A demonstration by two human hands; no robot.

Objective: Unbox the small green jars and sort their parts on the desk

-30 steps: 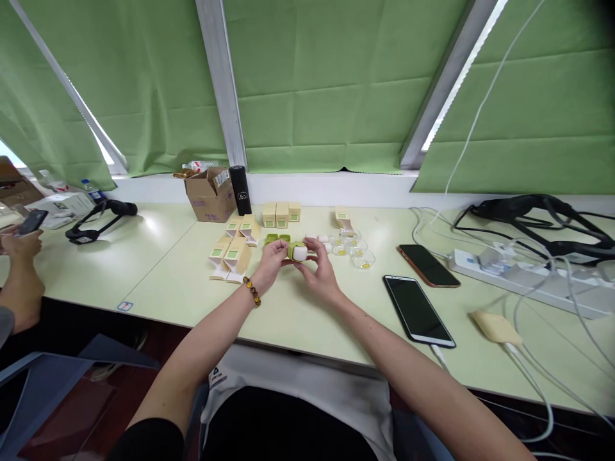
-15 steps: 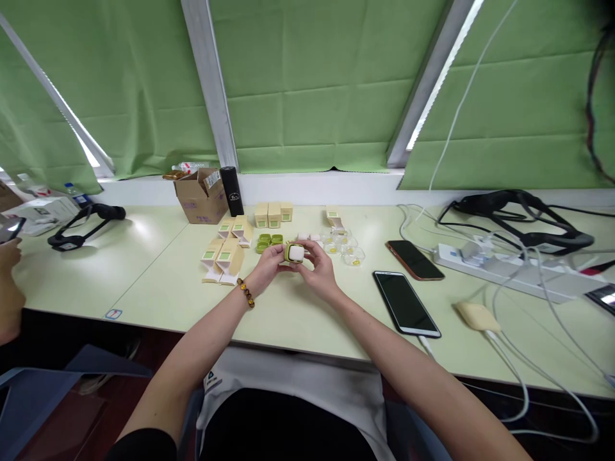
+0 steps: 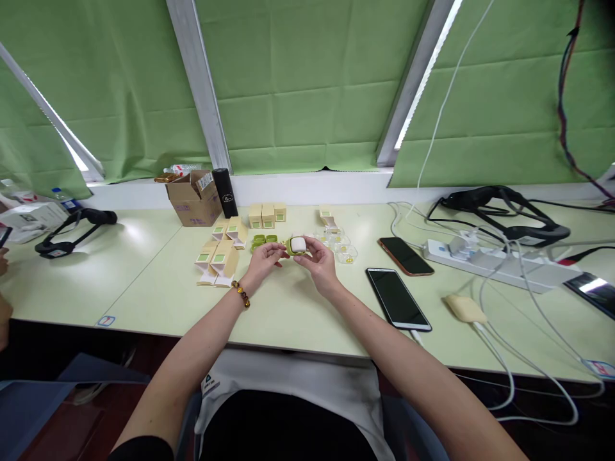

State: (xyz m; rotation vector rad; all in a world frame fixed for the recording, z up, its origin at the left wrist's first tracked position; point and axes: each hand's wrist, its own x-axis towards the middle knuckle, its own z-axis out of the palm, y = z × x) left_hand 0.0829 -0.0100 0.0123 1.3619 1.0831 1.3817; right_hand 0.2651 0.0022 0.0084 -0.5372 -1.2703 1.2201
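Note:
Both my hands hold a small green case with a white lid (image 3: 297, 244) just above the pale green table (image 3: 298, 307). My left hand (image 3: 262, 259), with a bead bracelet on its wrist, pinches the case's left side. My right hand (image 3: 321, 261) grips its right side, fingers curled round it. Behind the case lie two more green cases (image 3: 263, 241). Left of them lie several small cream boxes with green labels (image 3: 218, 255), and three more boxes (image 3: 267, 215) stand in a row farther back. Clear plastic shells (image 3: 342, 246) sit to the right.
Two phones (image 3: 398, 298) (image 3: 405, 255) lie right of my hands, beside a cream charger (image 3: 464, 308), a power strip (image 3: 500, 265) with cables and black headgear (image 3: 500, 206). A cardboard box (image 3: 194, 197) and black cylinder (image 3: 225, 192) stand at the back. Another person's hand (image 3: 2, 256) shows far left.
The view has shifted rightwards, so everything sits further left in the picture. My hands have kept hold of the case and turned it a little between the fingers.

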